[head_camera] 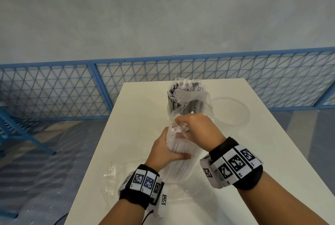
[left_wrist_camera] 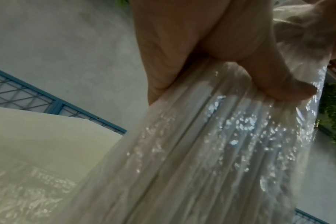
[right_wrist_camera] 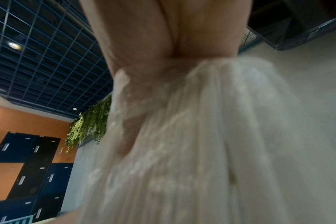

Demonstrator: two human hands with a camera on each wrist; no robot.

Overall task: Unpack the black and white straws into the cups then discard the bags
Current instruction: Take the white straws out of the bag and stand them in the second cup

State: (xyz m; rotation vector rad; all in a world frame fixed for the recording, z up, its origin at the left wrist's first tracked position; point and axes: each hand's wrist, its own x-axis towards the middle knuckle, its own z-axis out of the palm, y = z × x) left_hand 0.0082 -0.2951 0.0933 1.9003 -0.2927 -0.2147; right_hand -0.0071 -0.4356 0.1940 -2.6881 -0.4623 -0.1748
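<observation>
1. Taking the bundle of white straws [head_camera: 178, 154] as the landmark: it stands upright near the front of the white table [head_camera: 137, 115], still inside its clear bag [head_camera: 179, 128].
2. Left of the bundle, crumpled clear plastic [head_camera: 110, 174] lies flat on the table, partly hidden behind the left wristband [head_camera: 143, 183].
3. The left hand [head_camera: 163, 150] wraps the bundle's left side at mid-height, fingers curled around the bagged straws; the left wrist view shows a thumb [left_wrist_camera: 269, 81] pressed onto the shiny film.
4. Above the bundle, the right hand [head_camera: 195, 128] grips the gathered top of the bag with fingers closed on the plastic; the right wrist view is blurred, so the exact pinch is hard to make out.
5. Directly behind the bundle stands a clear cup holding the black straws [head_camera: 188, 97], with a torn bag loose over their tops; the right hand blocks the cup's lower part.
6. Right of and behind the bundle, an empty-looking clear cup [head_camera: 233, 110] stands just beside the black straws.
7. Beyond the table runs a blue mesh fence [head_camera: 72, 86] against a grey wall [head_camera: 163, 16].
</observation>
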